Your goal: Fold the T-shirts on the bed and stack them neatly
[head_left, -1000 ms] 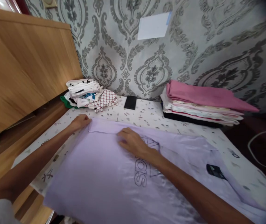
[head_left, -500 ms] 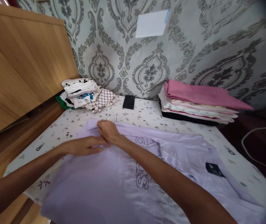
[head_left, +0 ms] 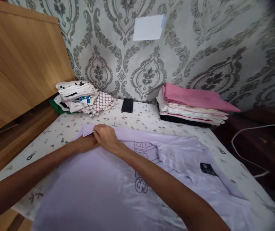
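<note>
A lavender shirt [head_left: 86, 192] lies spread on the patterned white cover, inside out in part, with outlined lettering and a dark neck label [head_left: 208, 169] at the right. Its far side is folded over in a long strip. My right hand [head_left: 106, 137] is closed on the far left corner of that strip, fingers curled round the cloth. Beside it, my left hand [head_left: 85, 143] reaches in under the folded edge. The cloth and my right hand hide its fingers. My right forearm crosses above the lettering.
A pile of folded clothes [head_left: 76, 93] sits at the back left, near a wooden panel [head_left: 24, 57]. A black phone-like slab [head_left: 127, 105] lies by the wall. Another folded stack with pink cloth [head_left: 195, 98] on top stands back right. A white cable [head_left: 234, 138] hangs at right.
My left hand has gone from lying flat on the shirt to under the folded edge beside my right hand. My right hand keeps its hold on the corner. The view has shifted slightly.
</note>
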### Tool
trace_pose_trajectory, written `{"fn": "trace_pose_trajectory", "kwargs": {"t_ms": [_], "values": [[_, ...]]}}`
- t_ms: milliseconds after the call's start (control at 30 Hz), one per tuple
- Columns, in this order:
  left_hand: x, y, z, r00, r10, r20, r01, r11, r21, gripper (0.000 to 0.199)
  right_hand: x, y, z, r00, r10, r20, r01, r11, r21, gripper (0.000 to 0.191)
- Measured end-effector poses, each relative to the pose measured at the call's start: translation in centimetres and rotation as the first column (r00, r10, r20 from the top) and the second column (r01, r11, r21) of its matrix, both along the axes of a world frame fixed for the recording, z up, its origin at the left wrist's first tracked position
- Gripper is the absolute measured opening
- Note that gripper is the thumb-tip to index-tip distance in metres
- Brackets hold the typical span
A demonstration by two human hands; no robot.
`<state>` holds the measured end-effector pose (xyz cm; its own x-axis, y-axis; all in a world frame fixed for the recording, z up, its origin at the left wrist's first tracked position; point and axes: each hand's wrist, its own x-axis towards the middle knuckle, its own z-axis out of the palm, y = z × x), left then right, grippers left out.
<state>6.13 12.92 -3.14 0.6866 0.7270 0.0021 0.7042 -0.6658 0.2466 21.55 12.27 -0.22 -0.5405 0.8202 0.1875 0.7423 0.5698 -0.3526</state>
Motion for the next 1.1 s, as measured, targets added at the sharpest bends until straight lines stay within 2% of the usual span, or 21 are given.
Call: {"fn": "trace_pose_trajectory", "kwargs": {"t_ms": [133,233,333,367,433,467,533,600,700,767,833,1000,1100], "values": [[-5.2,-0.3,-0.1,0.984,0.154,-0.084,-0.151,0.988,0.042,0.055,-0.5,-0.4,-1.7,1.0,0.02,-0.023,-0.021,0.998,-0.054,0.025],[-8.6,0.1,-0.2,0.941,0.306,-0.146,-0.3,0.952,0.06,0.067,0.0,-0.9,-2.5,0.991,0.119,-0.059,-0.124,0.989,-0.079,0.024],[-9.7,0.6,0.8,0.873,0.459,-0.166,-0.448,0.888,0.103,0.065,2.4,-0.8,-2.5,0.954,0.21,-0.215,-0.231,0.97,-0.078,0.031],[-9.2,0.7,1.5,0.852,0.503,-0.149,-0.487,0.864,0.132,0.061,3.7,-0.6,-2.4,0.947,0.197,-0.255,-0.223,0.972,-0.075,0.032],[-6.8,0.8,2.7,0.849,0.522,-0.076,-0.506,0.846,0.168,0.058,6.8,0.1,-2.0,0.96,0.092,-0.265,-0.114,0.991,-0.068,0.034],[-5.1,0.8,3.1,0.872,0.488,-0.034,-0.477,0.864,0.161,0.058,8.4,0.4,-1.8,0.972,0.022,-0.232,-0.037,0.997,-0.061,0.035],[-0.9,0.9,3.3,0.939,0.341,0.032,-0.343,0.934,0.097,0.062,11.7,0.9,-1.8,0.988,-0.098,-0.117,0.095,0.995,-0.035,0.039],[2.9,1.1,2.3,0.985,0.165,0.047,-0.166,0.986,0.029,0.064,14.4,0.9,-2.4,0.985,-0.17,0.021,0.171,0.985,-0.029,0.045],[5.9,1.8,0.0,1.0,-0.002,-0.024,0.001,0.999,-0.038,0.069,16.8,0.1,-3.9,0.955,-0.216,0.202,0.233,0.97,-0.066,0.057],[6.1,2.4,-1.3,0.997,-0.016,-0.08,0.013,0.999,-0.035,0.073,17.4,-0.5,-4.9,0.938,-0.224,0.266,0.253,0.964,-0.077,0.062],[5.6,2.7,-1.9,0.994,-0.004,-0.111,0.004,1.0,-0.008,0.076,17.5,-0.7,-5.3,0.934,-0.223,0.281,0.253,0.964,-0.076,0.065],[4.2,2.8,-1.6,0.989,0.016,-0.146,-0.017,1.0,-0.004,0.078,17.9,-1.3,-5.5,0.943,-0.206,0.26,0.218,0.976,-0.014,0.066],[2.4,2.9,-1.4,0.979,0.115,-0.166,-0.119,0.993,-0.012,0.078,18.5,-1.7,-6.0,0.95,-0.167,0.262,0.173,0.985,0.0,0.062]]}}
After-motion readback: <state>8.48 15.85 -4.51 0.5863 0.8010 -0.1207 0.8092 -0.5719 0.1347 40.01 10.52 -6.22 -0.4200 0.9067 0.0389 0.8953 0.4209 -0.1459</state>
